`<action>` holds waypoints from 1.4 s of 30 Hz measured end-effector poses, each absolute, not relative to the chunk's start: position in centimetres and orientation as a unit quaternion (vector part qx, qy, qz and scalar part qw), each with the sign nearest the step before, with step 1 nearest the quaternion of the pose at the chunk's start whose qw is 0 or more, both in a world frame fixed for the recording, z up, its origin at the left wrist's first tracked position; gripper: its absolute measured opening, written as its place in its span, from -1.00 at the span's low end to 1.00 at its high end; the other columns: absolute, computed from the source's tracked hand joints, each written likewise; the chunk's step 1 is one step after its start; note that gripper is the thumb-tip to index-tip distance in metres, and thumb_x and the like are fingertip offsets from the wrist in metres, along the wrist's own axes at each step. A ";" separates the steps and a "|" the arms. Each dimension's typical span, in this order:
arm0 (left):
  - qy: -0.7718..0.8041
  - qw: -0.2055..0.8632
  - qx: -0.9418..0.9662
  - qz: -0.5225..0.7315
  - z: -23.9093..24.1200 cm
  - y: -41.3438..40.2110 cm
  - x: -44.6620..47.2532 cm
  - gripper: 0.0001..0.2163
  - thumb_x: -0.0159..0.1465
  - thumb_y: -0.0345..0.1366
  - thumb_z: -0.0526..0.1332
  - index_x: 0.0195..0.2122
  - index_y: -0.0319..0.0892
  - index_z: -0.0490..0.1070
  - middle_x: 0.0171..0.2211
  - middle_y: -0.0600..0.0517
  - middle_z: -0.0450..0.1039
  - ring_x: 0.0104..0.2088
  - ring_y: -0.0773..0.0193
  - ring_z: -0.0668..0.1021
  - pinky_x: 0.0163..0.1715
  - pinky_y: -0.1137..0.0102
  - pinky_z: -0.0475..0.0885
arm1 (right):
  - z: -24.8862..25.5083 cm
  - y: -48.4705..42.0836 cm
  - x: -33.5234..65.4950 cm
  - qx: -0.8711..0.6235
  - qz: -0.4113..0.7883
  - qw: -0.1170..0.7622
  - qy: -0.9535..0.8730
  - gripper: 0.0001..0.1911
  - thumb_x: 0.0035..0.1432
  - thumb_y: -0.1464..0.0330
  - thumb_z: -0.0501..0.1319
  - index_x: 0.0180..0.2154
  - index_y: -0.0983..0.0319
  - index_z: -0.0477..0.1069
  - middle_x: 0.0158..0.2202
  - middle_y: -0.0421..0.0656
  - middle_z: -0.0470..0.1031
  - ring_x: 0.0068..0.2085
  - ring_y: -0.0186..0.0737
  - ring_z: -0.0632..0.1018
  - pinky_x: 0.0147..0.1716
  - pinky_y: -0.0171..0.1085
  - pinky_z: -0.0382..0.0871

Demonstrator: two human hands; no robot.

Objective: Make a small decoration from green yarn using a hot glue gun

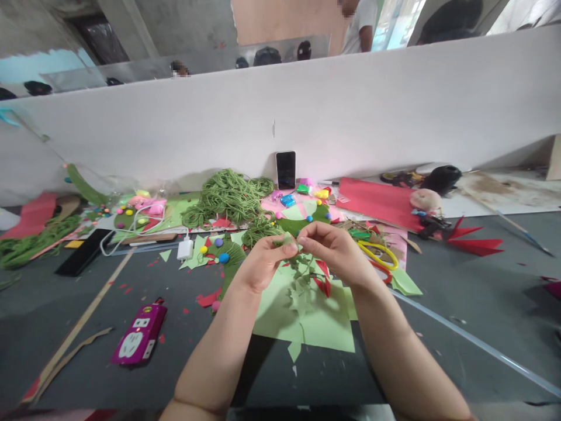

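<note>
My left hand [262, 262] and my right hand [336, 248] meet above the grey table, fingertips pinched together on a small green paper-and-yarn piece [294, 241]. Green strands and cut leaf shapes [302, 273] hang down from it between the hands. Under them lies a light green paper sheet [307, 318] with jagged cut-outs and a few red scraps [323, 284]. Just right of my right hand rest yellow-handled scissors [379, 252].
A heap of green yarn [228, 196] lies behind the hands, a phone [286, 169] leans on the white partition. Red paper [372, 202], red spikes [475, 241], a magenta power strip [139, 333], a white charger [184, 248], coloured pompoms and wooden strips lie around. People stand beyond the partition.
</note>
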State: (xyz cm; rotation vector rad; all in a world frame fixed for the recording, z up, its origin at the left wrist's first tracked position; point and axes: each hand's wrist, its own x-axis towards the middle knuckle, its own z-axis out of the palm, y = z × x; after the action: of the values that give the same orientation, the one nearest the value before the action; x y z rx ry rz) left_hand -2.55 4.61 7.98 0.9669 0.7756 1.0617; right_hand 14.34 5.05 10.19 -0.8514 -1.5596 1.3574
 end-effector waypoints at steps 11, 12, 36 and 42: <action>0.387 0.639 0.464 0.477 8.8 4.3 -2.2 -0.85 -0.02 -0.28 0.41 -0.61 -0.20 0.50 -0.51 0.08 0.25 -0.46 0.36 0.30 -0.46 0.40 0.15 | 10.5 5.2 14.5 -0.385 0.445 0.425 -0.687 -0.90 0.16 0.34 0.20 -0.40 0.17 0.44 -0.42 -0.23 0.49 -0.35 -0.26 0.47 -0.32 -0.26 0.32; 0.389 0.631 0.464 0.485 8.8 4.3 -2.0 -0.84 -0.02 -0.28 0.41 -0.62 -0.20 0.49 -0.52 0.08 0.25 -0.47 0.36 0.29 -0.46 0.40 0.15 | 10.4 5.2 14.5 -0.390 0.435 0.428 -0.690 -0.90 0.16 0.34 0.20 -0.40 0.17 0.44 -0.41 -0.22 0.49 -0.34 -0.25 0.47 -0.31 -0.26 0.32; 0.343 0.643 0.279 0.625 8.1 4.6 0.0 -0.85 -0.06 -0.30 0.44 -0.47 -0.21 0.54 -0.48 0.09 0.48 -0.43 0.41 0.47 -0.34 0.50 0.35 | 9.0 5.1 12.2 -0.302 0.661 0.527 -0.440 -0.89 0.03 0.36 0.31 -0.32 0.18 0.47 -0.32 -0.22 0.46 -0.26 -0.29 0.45 -0.13 -0.25 0.31; 0.338 0.634 0.284 0.635 8.1 4.4 0.1 -0.85 -0.06 -0.31 0.44 -0.48 -0.22 0.54 -0.47 0.08 0.50 -0.42 0.41 0.48 -0.29 0.48 0.35 | 9.0 5.2 12.1 -0.300 0.666 0.526 -0.436 -0.89 0.02 0.34 0.30 -0.34 0.19 0.46 -0.34 -0.21 0.46 -0.28 -0.28 0.45 -0.14 -0.24 0.30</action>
State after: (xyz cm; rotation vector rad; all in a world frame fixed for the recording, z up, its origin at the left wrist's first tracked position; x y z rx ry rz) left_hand 0.14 4.43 8.11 0.6494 0.7727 1.4521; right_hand 12.09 5.21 8.98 -0.7182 -1.0420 1.5916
